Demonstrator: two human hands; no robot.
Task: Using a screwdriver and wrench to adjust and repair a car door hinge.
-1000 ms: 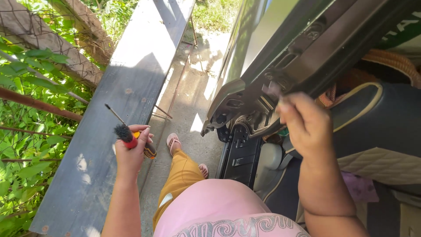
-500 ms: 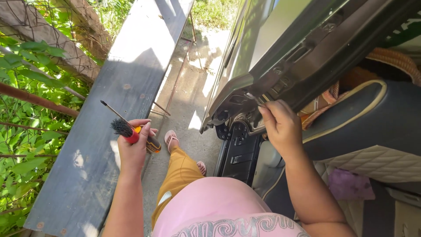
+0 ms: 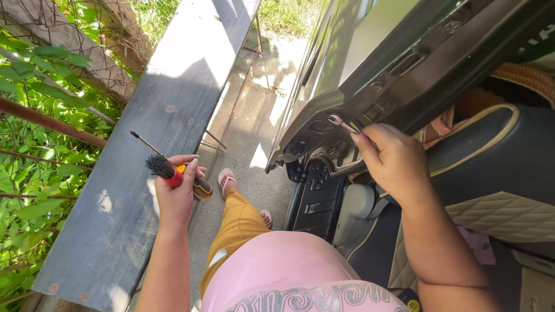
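My left hand (image 3: 176,193) is closed around a small brush with a red handle and dark bristles (image 3: 159,167) and a screwdriver with an orange-and-black grip (image 3: 199,186), its thin shaft pointing up-left. My right hand (image 3: 393,162) reaches to the edge of the open car door (image 3: 404,63) and pinches a slim pinkish metal tool (image 3: 341,123) whose tip sits at the door's latch area. I stand between the door and a grey plank.
A long grey plank (image 3: 144,162) runs along my left, with wire fencing, rusty bars and green leaves (image 3: 40,173) beyond. Concrete ground (image 3: 254,115) lies below. The car seat with quilted cover (image 3: 509,196) and the door sill (image 3: 315,193) are at right.
My right hand has moved left and up along the door edge and now holds the slim tool at the latch. My left hand rose slightly with the brush and screwdriver.
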